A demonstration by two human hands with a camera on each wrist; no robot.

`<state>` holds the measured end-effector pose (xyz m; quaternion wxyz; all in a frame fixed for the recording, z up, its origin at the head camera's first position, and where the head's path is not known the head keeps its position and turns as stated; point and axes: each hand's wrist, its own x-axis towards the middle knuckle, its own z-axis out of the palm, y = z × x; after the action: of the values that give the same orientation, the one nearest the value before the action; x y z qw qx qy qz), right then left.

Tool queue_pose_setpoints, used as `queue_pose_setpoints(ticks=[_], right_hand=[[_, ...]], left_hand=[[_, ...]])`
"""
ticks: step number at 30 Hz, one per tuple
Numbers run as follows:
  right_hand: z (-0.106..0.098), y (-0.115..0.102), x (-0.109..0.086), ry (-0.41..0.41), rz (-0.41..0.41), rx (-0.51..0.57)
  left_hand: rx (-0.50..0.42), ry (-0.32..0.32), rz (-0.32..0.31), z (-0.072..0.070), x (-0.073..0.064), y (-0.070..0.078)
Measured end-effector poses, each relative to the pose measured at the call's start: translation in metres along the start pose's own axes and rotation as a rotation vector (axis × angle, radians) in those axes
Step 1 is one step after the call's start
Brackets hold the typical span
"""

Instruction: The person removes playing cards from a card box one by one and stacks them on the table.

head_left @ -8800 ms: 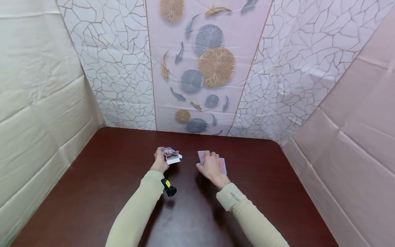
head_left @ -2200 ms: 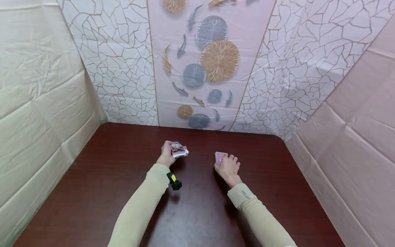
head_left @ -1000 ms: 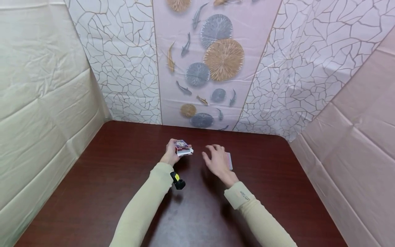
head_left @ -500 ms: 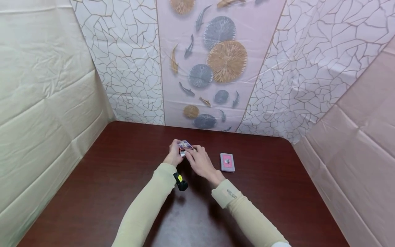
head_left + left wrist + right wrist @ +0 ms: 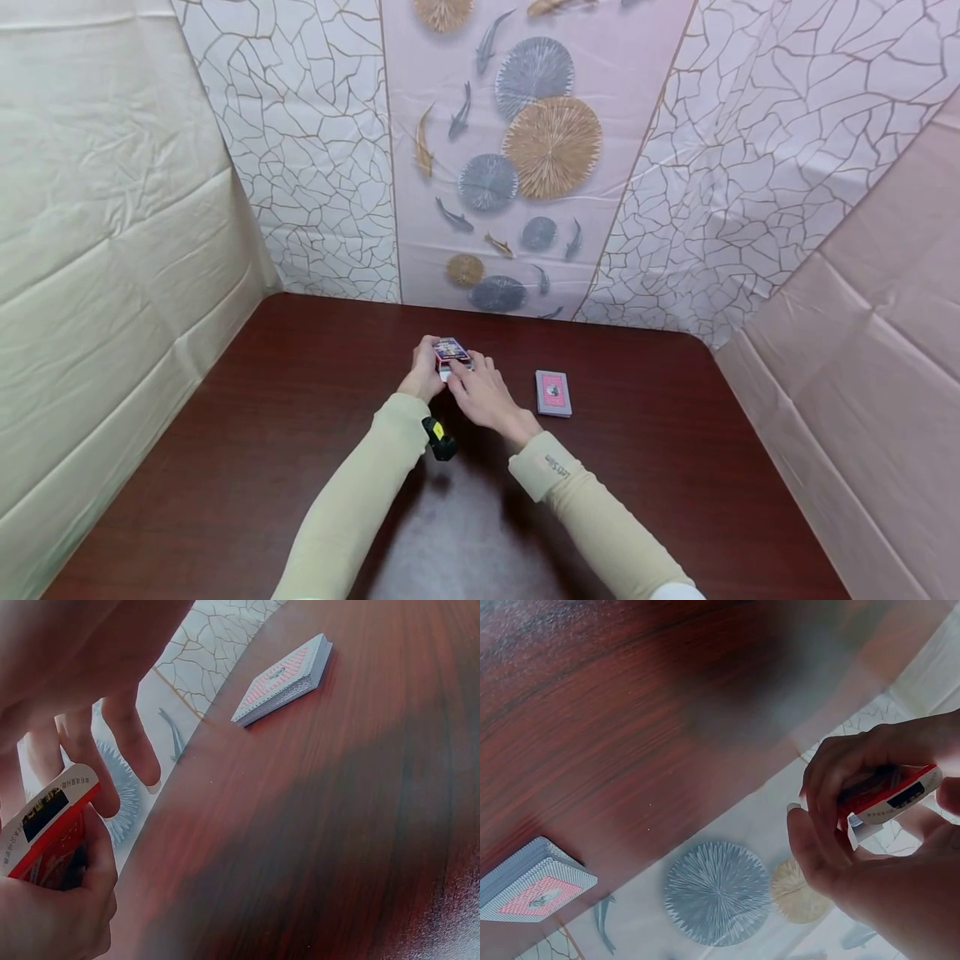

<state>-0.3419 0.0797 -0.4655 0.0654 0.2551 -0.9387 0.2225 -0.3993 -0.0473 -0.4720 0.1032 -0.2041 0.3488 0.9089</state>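
My left hand [image 5: 423,372] grips a small playing-card box [image 5: 451,350] by its left side, above the far part of the table. My right hand [image 5: 482,395] is at the box's near, open end, thumb over the opening and fingers along the right side. In the left wrist view, the box's white flap with dark print [image 5: 64,799] stands up beside the right fingers. The right wrist view shows the red box [image 5: 889,793] between both hands. A squared deck of playing cards [image 5: 553,393], pink-and-grey backs up, lies on the table to the right of my right hand.
The dark red-brown wooden table [image 5: 300,467] reaches back to a patterned cloth wall [image 5: 487,208]. Pale cloth walls [image 5: 97,292] close in both sides. A black wrist camera [image 5: 441,439] sits on my left wrist.
The spread cards became one squared deck under my right hand. That hand then left the deck, moved left to the box, and has shifted slightly at its open end since.
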Motion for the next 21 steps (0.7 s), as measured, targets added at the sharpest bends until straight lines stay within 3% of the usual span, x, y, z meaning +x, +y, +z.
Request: queue_pose_setpoints(ticks=[9, 15, 21], right_hand=[[-0.0022, -0.0059, -0.0041, 0.042, 0.016, 0.103], [-0.0022, -0.0097, -0.0053, 0.081, 0.035, 0.115], [-0.003, -0.0101, -0.0049, 0.157, 0.087, 0.097]], left_hand=[[-0.035, 0.066, 0.035, -0.0032, 0.0031, 0.0029], [-0.099, 0.077, 0.067, -0.0059, 0.001, 0.0048], [-0.012, 0.087, 0.072, -0.004, 0.0004, -0.0006]])
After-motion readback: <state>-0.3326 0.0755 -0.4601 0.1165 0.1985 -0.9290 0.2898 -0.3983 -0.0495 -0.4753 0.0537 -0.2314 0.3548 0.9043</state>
